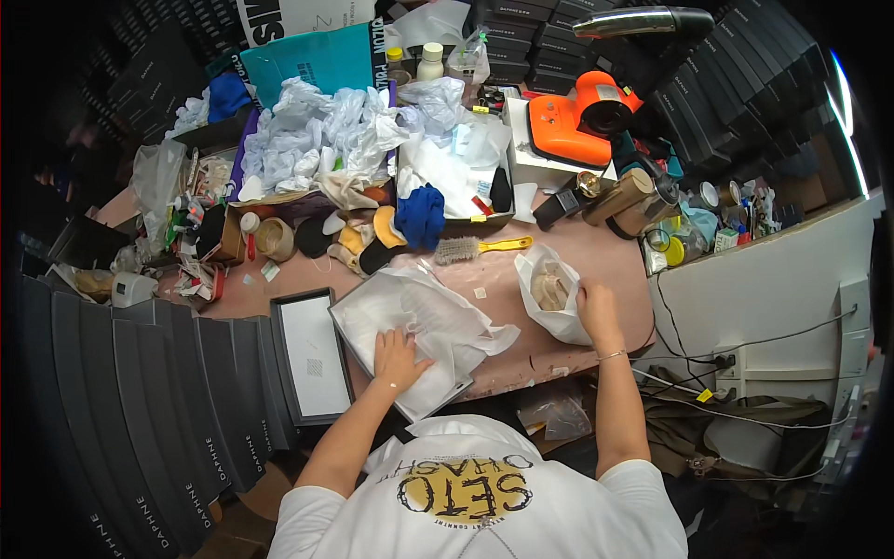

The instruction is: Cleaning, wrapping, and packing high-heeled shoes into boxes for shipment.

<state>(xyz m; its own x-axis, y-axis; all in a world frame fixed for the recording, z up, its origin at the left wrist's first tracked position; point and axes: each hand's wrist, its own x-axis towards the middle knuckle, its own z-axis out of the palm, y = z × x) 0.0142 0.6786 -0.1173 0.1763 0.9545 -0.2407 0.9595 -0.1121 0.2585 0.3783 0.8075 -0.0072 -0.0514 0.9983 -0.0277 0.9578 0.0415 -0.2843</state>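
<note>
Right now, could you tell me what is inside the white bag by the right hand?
A beige shoe-like item shows through the white bag's open mouth; the bag's sides cover its lower part. The right hand touches the bag's edge.

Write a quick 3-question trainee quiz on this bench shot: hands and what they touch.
1. True or false: the left hand lies flat on white tissue paper inside an open box.
2. What does the right hand grip? A) the orange tool B) the white bag C) the blue cloth
3. Fill in: the brush lying above the tissue paper has a ____ handle.

Key
1. True.
2. B: it holds the edge of the white bag, with something tan inside; the orange tool and blue cloth lie farther back, untouched.
3. Yellow.
</note>
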